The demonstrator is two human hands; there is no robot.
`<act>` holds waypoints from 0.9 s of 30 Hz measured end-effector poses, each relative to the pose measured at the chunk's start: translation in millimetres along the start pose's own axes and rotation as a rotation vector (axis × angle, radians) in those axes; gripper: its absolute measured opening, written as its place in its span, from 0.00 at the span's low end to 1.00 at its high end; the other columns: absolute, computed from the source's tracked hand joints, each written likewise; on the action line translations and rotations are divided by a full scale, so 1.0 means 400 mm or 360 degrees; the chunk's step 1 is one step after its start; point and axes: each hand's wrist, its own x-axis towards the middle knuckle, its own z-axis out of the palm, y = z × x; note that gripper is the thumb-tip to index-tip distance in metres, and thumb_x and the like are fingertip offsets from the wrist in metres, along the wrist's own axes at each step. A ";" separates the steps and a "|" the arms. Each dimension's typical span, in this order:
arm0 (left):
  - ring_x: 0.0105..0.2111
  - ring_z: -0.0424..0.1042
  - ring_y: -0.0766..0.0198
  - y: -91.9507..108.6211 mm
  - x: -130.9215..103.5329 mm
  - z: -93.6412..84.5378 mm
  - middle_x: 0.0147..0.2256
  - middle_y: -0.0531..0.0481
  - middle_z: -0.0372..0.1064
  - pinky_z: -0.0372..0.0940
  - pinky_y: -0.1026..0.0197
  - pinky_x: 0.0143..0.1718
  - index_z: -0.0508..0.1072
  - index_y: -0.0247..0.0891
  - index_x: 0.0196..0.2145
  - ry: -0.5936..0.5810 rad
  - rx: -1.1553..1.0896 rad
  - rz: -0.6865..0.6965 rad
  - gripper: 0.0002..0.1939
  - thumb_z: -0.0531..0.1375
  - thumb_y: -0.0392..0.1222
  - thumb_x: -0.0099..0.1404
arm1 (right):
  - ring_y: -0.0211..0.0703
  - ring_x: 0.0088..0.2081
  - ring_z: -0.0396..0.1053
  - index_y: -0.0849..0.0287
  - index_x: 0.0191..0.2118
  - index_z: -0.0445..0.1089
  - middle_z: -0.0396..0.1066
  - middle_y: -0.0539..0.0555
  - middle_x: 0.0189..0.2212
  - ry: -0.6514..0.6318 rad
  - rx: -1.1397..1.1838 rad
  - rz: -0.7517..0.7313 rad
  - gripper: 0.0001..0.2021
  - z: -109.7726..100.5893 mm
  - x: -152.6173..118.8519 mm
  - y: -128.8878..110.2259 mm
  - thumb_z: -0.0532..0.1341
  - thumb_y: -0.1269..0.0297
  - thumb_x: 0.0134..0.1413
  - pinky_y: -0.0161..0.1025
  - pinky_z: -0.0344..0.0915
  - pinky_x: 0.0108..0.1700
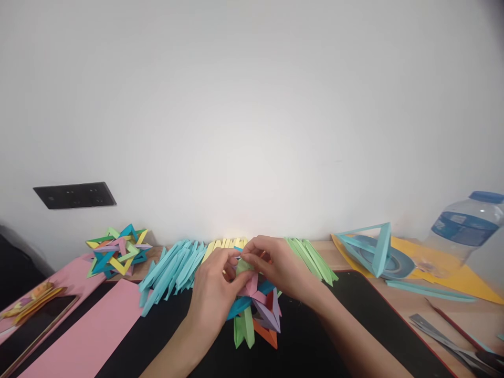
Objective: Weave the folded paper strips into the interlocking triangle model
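Observation:
Both of my hands meet at the top of a multicoloured folded-paper model [260, 304], made of green, pink, purple, blue and orange strips, over the black mat [157, 341]. My left hand [216, 281] has its thumb and fingers closed on a light green part of the model. From the right, my right hand [271, 262] pinches the same upper area, close to the left fingertips. The fingers hide just how the strips join there. Green and orange points of the model hang below my hands.
A finished-looking paper star [118, 252] sits at left. Folded blue strips [173, 273], yellow strips [224, 244] and green strips [313, 260] line the wall. Pink paper [86, 331] and a phone [43, 325] lie left; a blue plate [401, 262], water bottle [464, 231] and scissors [444, 338] right.

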 end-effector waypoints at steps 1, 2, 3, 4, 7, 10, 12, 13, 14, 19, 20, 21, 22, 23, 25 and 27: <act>0.22 0.62 0.66 -0.001 -0.001 0.002 0.27 0.54 0.61 0.61 0.63 0.22 0.72 0.39 0.33 0.0002 0.0011 0.0020 0.07 0.62 0.40 0.54 | 0.34 0.25 0.64 0.58 0.30 0.68 0.69 0.49 0.25 0.0008 -0.0017 -0.0009 0.07 0.001 0.000 0.000 0.55 0.68 0.56 0.31 0.59 0.26; 0.22 0.62 0.67 -0.002 -0.002 0.005 0.27 0.54 0.61 0.61 0.63 0.22 0.71 0.40 0.34 0.0004 0.0018 0.0033 0.07 0.61 0.40 0.55 | 0.35 0.25 0.64 0.58 0.30 0.68 0.69 0.49 0.25 0.0010 -0.0028 -0.0016 0.07 0.002 0.000 0.001 0.55 0.69 0.56 0.31 0.59 0.27; 0.22 0.62 0.67 -0.004 -0.003 0.007 0.27 0.54 0.60 0.61 0.63 0.22 0.72 0.40 0.34 0.0006 0.0021 0.0041 0.07 0.60 0.39 0.56 | 0.35 0.26 0.64 0.58 0.30 0.68 0.69 0.49 0.25 0.0007 -0.0033 -0.0018 0.07 0.003 0.000 0.002 0.55 0.69 0.56 0.31 0.59 0.27; 0.22 0.62 0.67 -0.006 -0.004 0.009 0.27 0.55 0.60 0.61 0.63 0.23 0.72 0.40 0.35 0.0007 0.0023 0.0047 0.07 0.60 0.39 0.56 | 0.35 0.26 0.64 0.58 0.30 0.68 0.68 0.49 0.25 0.0003 -0.0034 -0.0017 0.07 0.003 0.000 0.002 0.55 0.69 0.56 0.31 0.59 0.27; 0.22 0.63 0.66 -0.010 -0.008 0.013 0.27 0.55 0.60 0.61 0.63 0.24 0.72 0.42 0.36 0.0010 0.0016 0.0061 0.07 0.59 0.39 0.57 | 0.35 0.25 0.64 0.58 0.30 0.68 0.68 0.49 0.25 0.0004 -0.0036 -0.0014 0.07 0.004 0.001 0.004 0.54 0.68 0.57 0.31 0.59 0.26; 0.23 0.64 0.65 -0.010 -0.010 0.013 0.27 0.55 0.61 0.62 0.62 0.25 0.71 0.42 0.37 0.0032 -0.0014 0.0044 0.08 0.60 0.40 0.57 | 0.35 0.26 0.65 0.58 0.30 0.67 0.69 0.49 0.25 0.0027 -0.0051 -0.0023 0.07 0.004 0.002 0.006 0.54 0.68 0.57 0.31 0.60 0.27; 0.24 0.65 0.64 -0.007 -0.011 0.011 0.27 0.54 0.62 0.63 0.62 0.25 0.71 0.41 0.37 0.0044 -0.0023 0.0013 0.09 0.61 0.41 0.56 | 0.36 0.25 0.65 0.58 0.30 0.67 0.69 0.49 0.25 0.0040 -0.0053 -0.0017 0.07 0.005 0.000 0.005 0.54 0.68 0.57 0.31 0.60 0.27; 0.24 0.66 0.63 -0.005 -0.011 0.009 0.27 0.54 0.63 0.63 0.61 0.26 0.71 0.41 0.37 0.0050 -0.0018 -0.0006 0.10 0.61 0.40 0.56 | 0.36 0.25 0.65 0.58 0.30 0.67 0.69 0.49 0.25 0.0046 -0.0052 -0.0010 0.07 0.007 0.000 0.004 0.54 0.68 0.57 0.31 0.60 0.27; 0.24 0.67 0.63 -0.003 -0.011 0.008 0.27 0.53 0.64 0.63 0.61 0.26 0.71 0.41 0.37 0.0055 -0.0010 -0.0023 0.09 0.61 0.40 0.56 | 0.36 0.25 0.65 0.58 0.30 0.68 0.69 0.49 0.25 0.0054 -0.0053 -0.0004 0.07 0.010 -0.001 0.003 0.55 0.68 0.56 0.31 0.60 0.27; 0.24 0.69 0.60 0.003 -0.009 0.002 0.26 0.51 0.68 0.64 0.59 0.26 0.71 0.40 0.35 0.0077 0.0018 -0.0044 0.07 0.57 0.42 0.58 | 0.38 0.27 0.67 0.59 0.29 0.69 0.71 0.51 0.25 0.0208 -0.0141 -0.0007 0.06 0.037 -0.001 -0.008 0.56 0.71 0.55 0.32 0.60 0.28; 0.24 0.70 0.60 0.002 -0.008 0.002 0.27 0.51 0.69 0.64 0.59 0.26 0.71 0.39 0.35 0.0077 0.0024 -0.0041 0.07 0.57 0.42 0.58 | 0.38 0.27 0.67 0.59 0.29 0.70 0.71 0.51 0.25 0.0246 -0.0177 -0.0015 0.07 0.043 0.000 -0.010 0.56 0.72 0.54 0.33 0.60 0.28; 0.25 0.70 0.59 0.001 -0.008 0.002 0.27 0.50 0.69 0.64 0.59 0.27 0.71 0.39 0.35 0.0081 0.0034 -0.0039 0.07 0.57 0.41 0.58 | 0.38 0.27 0.67 0.59 0.29 0.70 0.71 0.51 0.25 0.0277 -0.0217 -0.0026 0.07 0.048 0.001 -0.013 0.57 0.72 0.54 0.33 0.60 0.28; 0.26 0.71 0.59 -0.001 -0.009 0.001 0.28 0.49 0.70 0.64 0.58 0.27 0.71 0.39 0.35 0.0086 0.0049 -0.0036 0.08 0.56 0.41 0.58 | 0.38 0.26 0.66 0.59 0.29 0.70 0.71 0.51 0.25 0.0294 -0.0252 -0.0040 0.07 0.051 0.001 -0.014 0.57 0.73 0.54 0.33 0.60 0.28; 0.26 0.71 0.58 -0.003 -0.009 0.000 0.28 0.49 0.71 0.65 0.58 0.28 0.71 0.39 0.35 0.0096 0.0069 -0.0033 0.08 0.56 0.41 0.58 | 0.38 0.26 0.66 0.59 0.29 0.71 0.70 0.51 0.25 0.0298 -0.0274 -0.0054 0.07 0.052 0.000 -0.015 0.57 0.73 0.54 0.34 0.59 0.28; 0.27 0.71 0.57 -0.005 -0.009 -0.003 0.29 0.48 0.71 0.65 0.57 0.28 0.72 0.39 0.34 0.0116 0.0117 -0.0037 0.07 0.57 0.41 0.58 | 0.39 0.27 0.66 0.59 0.29 0.71 0.70 0.51 0.25 0.0249 -0.0240 -0.0081 0.07 0.048 -0.003 -0.014 0.57 0.73 0.54 0.34 0.60 0.29; 0.26 0.71 0.57 -0.005 -0.006 -0.008 0.27 0.49 0.70 0.65 0.57 0.28 0.72 0.39 0.31 0.0088 0.0121 -0.0074 0.06 0.58 0.41 0.56 | 0.39 0.29 0.68 0.58 0.30 0.72 0.71 0.51 0.27 0.0151 -0.0122 -0.0074 0.08 0.038 -0.008 -0.011 0.57 0.74 0.53 0.33 0.62 0.30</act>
